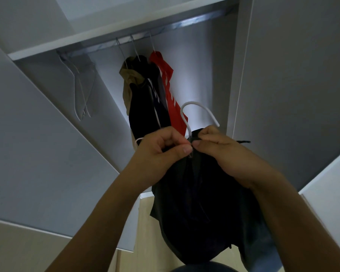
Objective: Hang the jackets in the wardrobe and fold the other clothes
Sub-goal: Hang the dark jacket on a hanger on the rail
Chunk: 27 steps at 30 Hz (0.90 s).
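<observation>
**Now: dark jacket being readied on hanger, rail next**

Dark jacket (200, 193) is held up before the open wardrobe (241, 55). Left hand (161, 152) and right hand (224, 152) are pinched shut on its collar at the white hanger (196, 114), likely at the zip. Next, prob.: hook lifted onto rail (165, 26), beside red jacket (165, 75) etc. No tabletop seen; pale floor (143, 222) below.

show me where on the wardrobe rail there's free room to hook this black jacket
Bare metal rail runs from the red jacket to the right wall. A shorter gap separates the empty white hangers from the tan jacket. The middle is crowded.
</observation>
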Tool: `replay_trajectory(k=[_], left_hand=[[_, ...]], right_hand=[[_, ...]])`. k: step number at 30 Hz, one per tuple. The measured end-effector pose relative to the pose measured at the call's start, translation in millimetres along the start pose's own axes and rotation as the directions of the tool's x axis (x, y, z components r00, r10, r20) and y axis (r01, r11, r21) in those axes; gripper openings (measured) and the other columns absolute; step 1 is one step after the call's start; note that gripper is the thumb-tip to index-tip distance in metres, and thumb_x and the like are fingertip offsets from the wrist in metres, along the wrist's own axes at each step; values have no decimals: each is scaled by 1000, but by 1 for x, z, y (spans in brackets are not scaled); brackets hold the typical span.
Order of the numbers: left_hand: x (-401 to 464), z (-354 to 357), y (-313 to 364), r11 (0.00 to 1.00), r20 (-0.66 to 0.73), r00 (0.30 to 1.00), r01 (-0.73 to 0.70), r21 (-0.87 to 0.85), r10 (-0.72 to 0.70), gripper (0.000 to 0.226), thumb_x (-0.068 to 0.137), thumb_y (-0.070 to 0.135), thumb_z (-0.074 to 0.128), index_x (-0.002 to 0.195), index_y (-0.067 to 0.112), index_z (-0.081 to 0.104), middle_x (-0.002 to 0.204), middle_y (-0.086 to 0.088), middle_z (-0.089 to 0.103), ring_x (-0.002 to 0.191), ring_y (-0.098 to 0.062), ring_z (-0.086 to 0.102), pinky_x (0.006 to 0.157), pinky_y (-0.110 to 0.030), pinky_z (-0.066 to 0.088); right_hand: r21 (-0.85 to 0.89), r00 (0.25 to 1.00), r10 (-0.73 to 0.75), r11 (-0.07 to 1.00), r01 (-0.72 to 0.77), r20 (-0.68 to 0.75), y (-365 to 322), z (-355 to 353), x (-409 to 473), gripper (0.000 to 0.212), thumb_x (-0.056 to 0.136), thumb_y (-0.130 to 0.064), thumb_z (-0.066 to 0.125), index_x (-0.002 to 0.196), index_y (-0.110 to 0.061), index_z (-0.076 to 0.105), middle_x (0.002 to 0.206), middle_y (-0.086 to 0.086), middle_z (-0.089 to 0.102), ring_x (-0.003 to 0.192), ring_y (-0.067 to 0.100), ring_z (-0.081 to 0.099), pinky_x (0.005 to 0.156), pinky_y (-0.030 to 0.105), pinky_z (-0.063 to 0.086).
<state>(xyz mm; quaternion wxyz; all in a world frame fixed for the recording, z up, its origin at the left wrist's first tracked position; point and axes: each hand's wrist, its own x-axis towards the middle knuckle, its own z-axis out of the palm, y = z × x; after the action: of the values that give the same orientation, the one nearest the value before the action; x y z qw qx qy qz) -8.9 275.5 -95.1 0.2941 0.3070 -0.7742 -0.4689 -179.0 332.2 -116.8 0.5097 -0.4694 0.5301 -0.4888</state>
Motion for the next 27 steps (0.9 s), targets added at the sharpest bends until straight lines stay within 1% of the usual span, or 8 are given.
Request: replay_trajectory(k=[2,5,7,9,15,21,24,27], left_hand=[[-5,8,-1,999,24,999,-29,17,29,2,86,14,67,87,13,66,80,2,72,79,-13,69,77,-26,56],[-5,7,-5,1000,-98,995,-16,-1,16,2,88,11,67,88,13,66,83,-5,72,81,-21,70,79,-36,58],[-2,2,-6,999,-163,987,1,-38,-7,6,89,8,66,87,14,66,83,-7,71,81,-22,70,79,-37,57],[1,-2,-4,999,-181,983,6,-42,-13,7,89,7,65,87,14,66,82,-6,71,80,-20,69,78,-32,56],[3,-6,1,998,-142,990,-23,-62,14,7,89,7,64,87,13,65,80,3,71,79,-13,69,76,-23,54],[1,-7,3,998,-102,994,-39,-52,34,2,85,13,65,87,13,64,80,2,70,80,-13,68,77,-23,54],[-2,-7,2,998,-81,996,-46,-48,42,9,82,20,64,87,13,64,82,-3,70,80,-16,68,78,-26,54],[-2,-7,2,998,-74,997,-35,-45,32,11,81,23,64,87,14,64,83,-1,70,82,-16,69,80,-28,54]], right_hand=[[57,1000,5,998,-4,-28,-1,1,0,19,94,-19,57,78,-12,62,96,-1,49,80,5,57,75,17,46],[34,1000,25,999,-25,-5,-1,0,-2,16,94,-16,57,80,-8,60,102,5,48,89,12,56,87,25,45],[29,1000,27,999,-27,1,-3,-2,-3,17,93,-13,57,78,-6,58,98,0,47,85,8,55,85,20,43],[34,1000,19,999,-19,6,-6,-2,-4,17,92,-10,58,77,-5,55,92,-4,47,80,5,54,80,18,42],[12,999,-11,1000,10,34,-13,0,-7,26,90,-9,59,65,-13,51,82,-9,47,75,5,51,78,24,39],[-11,999,2,1000,-2,38,-15,2,-9,25,91,-9,58,67,-13,53,82,-8,47,75,4,52,77,22,39],[-14,999,2,1000,-2,42,-14,4,-10,23,91,-8,58,68,-13,53,82,-7,47,76,4,52,77,22,39],[-9,999,11,1000,-11,39,-13,5,-10,23,91,-9,58,68,-13,53,83,-7,48,76,4,52,77,21,39]])
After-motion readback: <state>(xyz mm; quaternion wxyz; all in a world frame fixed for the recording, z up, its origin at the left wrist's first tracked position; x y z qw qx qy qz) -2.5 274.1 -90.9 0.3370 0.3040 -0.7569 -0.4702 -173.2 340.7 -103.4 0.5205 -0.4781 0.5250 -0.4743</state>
